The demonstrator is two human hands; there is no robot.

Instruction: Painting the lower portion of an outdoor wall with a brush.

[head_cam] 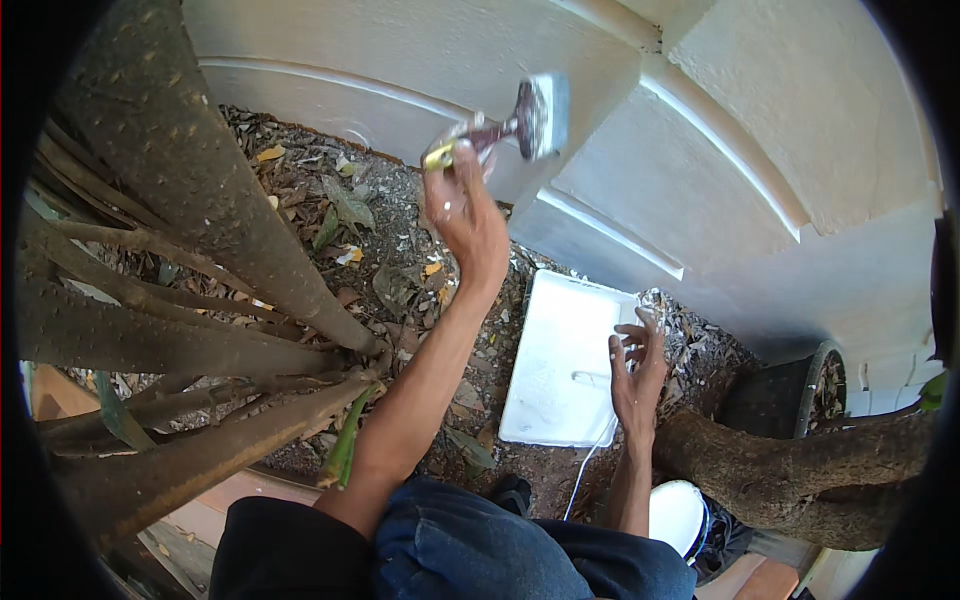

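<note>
My left hand [466, 214] grips a wide paintbrush [491, 135] by its handle, which has a yellow end. Pale paint coats the brush head, and it is held up close to the light-coloured wall [420, 52]; blur hides whether the bristles touch it. White specks dot my left hand. Over the right side of a white paint tray [559, 360] hovers my right hand [639, 367], its fingers bent and apart around nothing I can see. The tray lies on the ground at the foot of the wall, with a thin white cord [581, 480] running from it towards me.
Several tree trunks [225, 195] slant across the left side. A thick bent trunk [780, 457] crosses the right, beside a black plant pot [772, 394]. Below it stands a white bucket [675, 514]. Dry leaves [349, 206] litter the soil, and raised mouldings [720, 142] run along the wall.
</note>
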